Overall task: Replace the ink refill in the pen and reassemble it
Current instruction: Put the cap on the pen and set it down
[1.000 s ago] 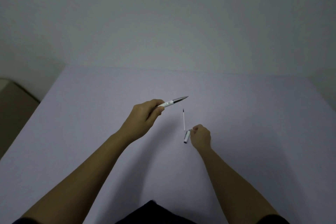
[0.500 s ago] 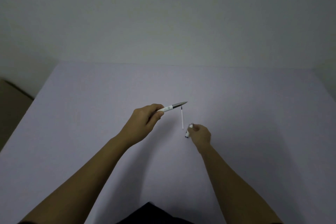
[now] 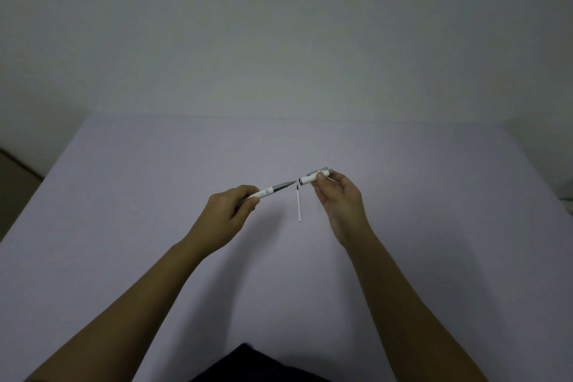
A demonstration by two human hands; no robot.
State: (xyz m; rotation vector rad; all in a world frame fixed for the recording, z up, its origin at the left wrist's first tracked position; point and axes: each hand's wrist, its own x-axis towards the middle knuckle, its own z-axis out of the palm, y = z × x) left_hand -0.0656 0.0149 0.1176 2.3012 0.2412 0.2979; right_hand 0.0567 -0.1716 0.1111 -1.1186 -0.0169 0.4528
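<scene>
My left hand (image 3: 229, 214) grips a white pen body (image 3: 273, 190) with a grey metal tip that points right. My right hand (image 3: 339, 198) holds the white pen cap (image 3: 313, 177), which has a silver clip, up off the table. The cap's open end faces the pen tip, a short gap apart. A thin white ink refill (image 3: 299, 203) with a dark tip lies on the pale table (image 3: 155, 195), just below that gap and between my hands.
The table's far edge meets a plain grey wall (image 3: 279, 40). Its left edge (image 3: 37, 189) drops off to a darker floor. Dark clothing (image 3: 248, 363) shows at the bottom of the view.
My right hand has picked the cap up off the table and raised it level with the pen tip. My left hand kept hold of the pen body. The refill stayed on the table.
</scene>
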